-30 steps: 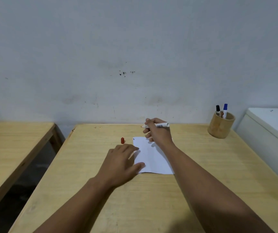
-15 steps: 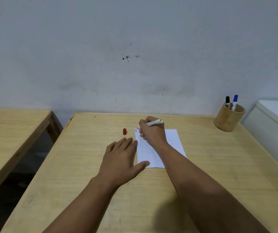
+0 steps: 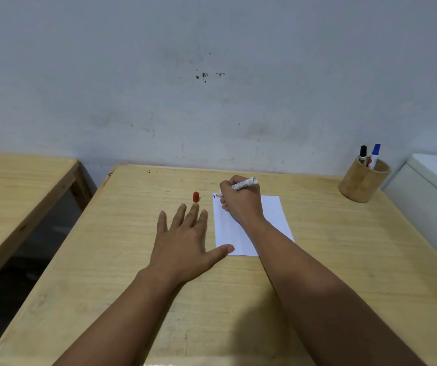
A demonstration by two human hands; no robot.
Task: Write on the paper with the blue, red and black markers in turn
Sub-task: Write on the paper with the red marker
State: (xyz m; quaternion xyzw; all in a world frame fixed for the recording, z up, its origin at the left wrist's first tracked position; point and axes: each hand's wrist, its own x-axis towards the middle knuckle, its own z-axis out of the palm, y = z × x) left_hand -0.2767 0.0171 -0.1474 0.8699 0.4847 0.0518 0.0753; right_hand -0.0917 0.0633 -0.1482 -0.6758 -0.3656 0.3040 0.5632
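Observation:
A white sheet of paper [image 3: 275,215] lies on the wooden table [image 3: 344,247]. My right hand [image 3: 241,202] grips a white-barrelled marker [image 3: 243,184] with its tip down at the paper's top left corner, beside a short blue mark. A red cap [image 3: 196,197] stands on the table left of the paper. My left hand [image 3: 185,239] rests flat with fingers spread, its thumb on the paper's lower left corner. The black marker [image 3: 363,154] and blue marker [image 3: 375,154] stand in a wooden cup [image 3: 362,184] at the far right.
A second wooden table [image 3: 14,196] stands to the left across a gap. A white box-like object [image 3: 433,186] sits at the right edge. A grey wall runs behind the table.
The view has tilted down slightly. My right hand brought the marker tip down to the paper's top left corner. My left hand flattened and spread its fingers, thumb still on the paper.

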